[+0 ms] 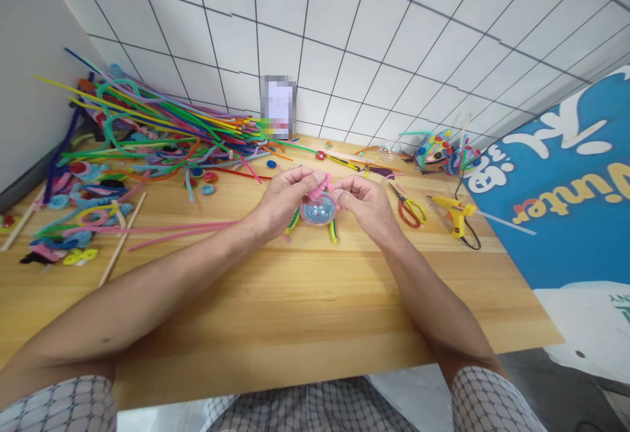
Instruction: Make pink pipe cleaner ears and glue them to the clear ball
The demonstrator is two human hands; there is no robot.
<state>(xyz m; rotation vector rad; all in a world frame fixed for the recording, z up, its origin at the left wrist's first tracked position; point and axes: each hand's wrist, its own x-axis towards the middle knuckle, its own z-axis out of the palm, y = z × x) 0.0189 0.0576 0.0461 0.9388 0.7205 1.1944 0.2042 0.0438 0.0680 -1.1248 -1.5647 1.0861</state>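
Observation:
Near the middle of the table, a clear plastic ball (318, 211) rests between and just below my hands. Over its top edge sits a pink coiled pipe cleaner (325, 184). My left hand (294, 189) is closed, pinching the left side of that pink piece. From the right, my right hand (359, 197) is closed too, thumb and finger pressed together at the other side of the pink piece; the exact grip is too small to make out. The yellow-green handles of pliers (334, 231) stick out from under the ball on both sides.
To the right lie scissors (409, 212) and a yellow glue gun (455, 212) with a cord. Bundled pipe cleaners (182, 113) and craft bits crowd the left. Wooden sticks (123, 238) lie at the left front. Decorated balls (434, 151) and a blurred phone-like screen (278, 105) stand at the back.

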